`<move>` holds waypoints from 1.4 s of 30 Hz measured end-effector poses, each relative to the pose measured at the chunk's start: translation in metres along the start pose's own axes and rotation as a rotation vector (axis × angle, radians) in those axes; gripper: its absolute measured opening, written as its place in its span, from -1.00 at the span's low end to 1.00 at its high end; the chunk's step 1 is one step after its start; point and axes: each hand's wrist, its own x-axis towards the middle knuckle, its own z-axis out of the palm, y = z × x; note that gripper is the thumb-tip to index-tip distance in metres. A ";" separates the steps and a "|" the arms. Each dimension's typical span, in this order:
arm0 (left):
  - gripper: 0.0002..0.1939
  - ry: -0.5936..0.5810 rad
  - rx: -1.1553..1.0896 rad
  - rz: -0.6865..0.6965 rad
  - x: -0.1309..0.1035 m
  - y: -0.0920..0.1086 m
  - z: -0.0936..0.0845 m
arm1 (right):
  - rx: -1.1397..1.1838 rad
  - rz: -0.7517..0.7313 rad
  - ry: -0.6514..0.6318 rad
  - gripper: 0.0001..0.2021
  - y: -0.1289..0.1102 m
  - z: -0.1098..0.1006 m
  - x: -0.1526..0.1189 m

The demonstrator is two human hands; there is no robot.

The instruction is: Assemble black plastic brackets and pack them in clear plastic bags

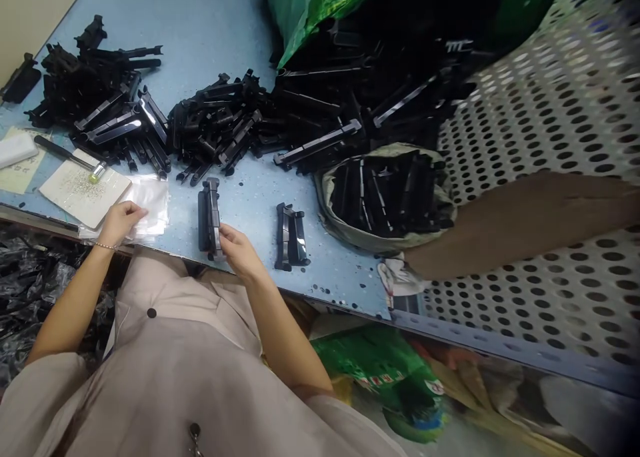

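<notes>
My right hand (241, 249) grips a long black plastic part (213, 217) near its lower end. The part stands upright on the front of the blue table, close beside another black piece that may belong to it. My left hand (120, 224) rests at a stack of clear plastic bags (153, 207), thumb and fingertips pinched on a bag's edge. To the right of my right hand, a pair of black plastic parts (290, 237) lies side by side on the table. Heaps of similar black parts (215, 127) lie further back.
A beige pad (85, 189) with glittery specks and a black-handled tool (65, 152) lie at left. On the right, a cloth sack (325, 210) holds black parts, below a large green bag (310, 10). Brown cardboard (525, 224) lies on a perforated metal surface (575, 124).
</notes>
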 end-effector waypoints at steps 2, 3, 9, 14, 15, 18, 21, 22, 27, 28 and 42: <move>-0.64 -0.042 -0.192 -0.102 -0.001 -0.001 -0.006 | 0.157 0.055 -0.080 -0.63 -0.002 0.016 0.008; -0.62 -0.030 -0.251 -0.118 -0.003 0.000 -0.006 | 0.226 0.083 -0.122 -0.64 -0.003 0.024 0.014; -0.66 0.048 -0.273 -0.034 -0.011 0.005 0.004 | 0.472 0.191 -0.299 -0.57 0.001 0.079 0.063; -0.77 0.199 -0.259 0.177 -0.023 0.005 -0.013 | 0.428 0.188 -0.202 -0.66 0.007 0.086 0.080; -0.84 0.204 -0.161 0.249 -0.025 0.004 -0.017 | 0.400 0.144 -0.161 -0.69 0.007 0.082 0.077; -0.84 0.130 0.245 0.436 -0.027 -0.002 -0.024 | 0.332 -0.025 -0.035 -0.76 0.004 0.071 0.058; -0.64 0.036 0.398 0.457 -0.019 -0.010 -0.023 | 0.399 0.069 -0.168 -0.76 0.002 0.069 0.037; -0.58 0.013 0.387 0.440 -0.016 -0.012 -0.022 | 0.446 0.170 -0.269 -0.76 0.004 0.070 0.031; -0.34 -0.008 0.385 0.552 -0.031 -0.003 -0.020 | 0.606 0.485 -0.417 -0.86 0.020 0.080 0.028; -0.30 -0.037 0.415 0.628 -0.041 0.003 -0.016 | 0.595 0.476 -0.399 -0.86 0.023 0.082 0.030; -0.83 -0.105 0.474 0.377 -0.175 -0.003 -0.118 | 0.032 0.020 -0.309 -0.67 -0.009 0.044 -0.024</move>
